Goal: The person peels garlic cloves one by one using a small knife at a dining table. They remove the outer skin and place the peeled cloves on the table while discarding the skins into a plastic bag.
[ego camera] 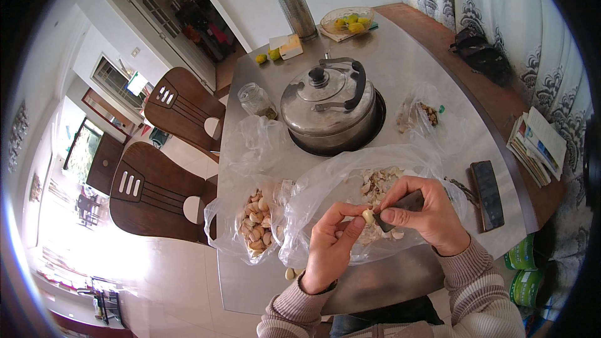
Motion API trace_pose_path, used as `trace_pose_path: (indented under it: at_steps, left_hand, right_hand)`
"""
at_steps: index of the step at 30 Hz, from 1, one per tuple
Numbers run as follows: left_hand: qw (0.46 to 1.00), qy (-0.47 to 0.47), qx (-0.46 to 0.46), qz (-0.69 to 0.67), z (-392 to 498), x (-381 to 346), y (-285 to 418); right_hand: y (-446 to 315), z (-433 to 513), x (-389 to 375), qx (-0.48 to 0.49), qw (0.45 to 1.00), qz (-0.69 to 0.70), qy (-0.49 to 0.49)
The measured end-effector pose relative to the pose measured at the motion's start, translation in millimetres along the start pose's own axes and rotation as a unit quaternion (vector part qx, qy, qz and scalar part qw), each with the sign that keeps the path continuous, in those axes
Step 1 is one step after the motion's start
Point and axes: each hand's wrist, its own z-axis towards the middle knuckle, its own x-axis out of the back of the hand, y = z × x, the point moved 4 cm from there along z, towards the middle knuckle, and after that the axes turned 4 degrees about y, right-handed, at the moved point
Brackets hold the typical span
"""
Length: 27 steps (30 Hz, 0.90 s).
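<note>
My left hand (334, 237) pinches a pale garlic clove (368, 216) between thumb and fingertips. My right hand (429, 211) grips a short, dark, flat tool (409, 202), which looks like a small blade, with its end against or very close to the clove. Both hands are over a spread clear plastic bag (319, 192) with papery garlic skins (378, 185) on it. To the left, another plastic bag (220, 230) lies open around several unpeeled garlic cloves (256, 218). A few peeled cloves (290, 273) lie on the metal tabletop beside my left wrist, partly hidden by it.
A large steel kettle (324, 108) sits in the round opening of the metal table (263, 286). Around it are a glass jar (256, 98), a bag of small brown pieces (425, 115) and a fruit bowl (328, 14). A dark phone (487, 195) lies right. Wooden chairs (155, 192) stand left.
</note>
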Motion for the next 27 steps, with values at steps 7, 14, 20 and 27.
trace_pose_path:
  at_steps: [7, 14, 20, 27]
  left_hand:
    - [0.999, 0.001, 0.015, -0.049, -0.6, -1.1, -2.6]
    - [0.999, 0.036, -0.027, 0.02, -1.2, 0.9, -2.3]
    - [0.999, 0.035, -0.025, 0.017, 0.2, -1.9, -0.8]
    - [0.999, 0.042, -0.022, 0.009, -0.3, -0.5, -2.4]
  right_hand:
    - [-1.0, -0.5, 1.2, -0.008, 1.0, 0.003, 0.02]
    - [-5.4, -1.8, -3.7, 0.047, 0.999, -0.02, 0.006]
    - [-2.5, -2.0, -0.7, 0.053, 0.998, -0.019, 0.021]
    - [-5.0, -2.3, -2.7, 0.057, 0.998, -0.033, -0.001]
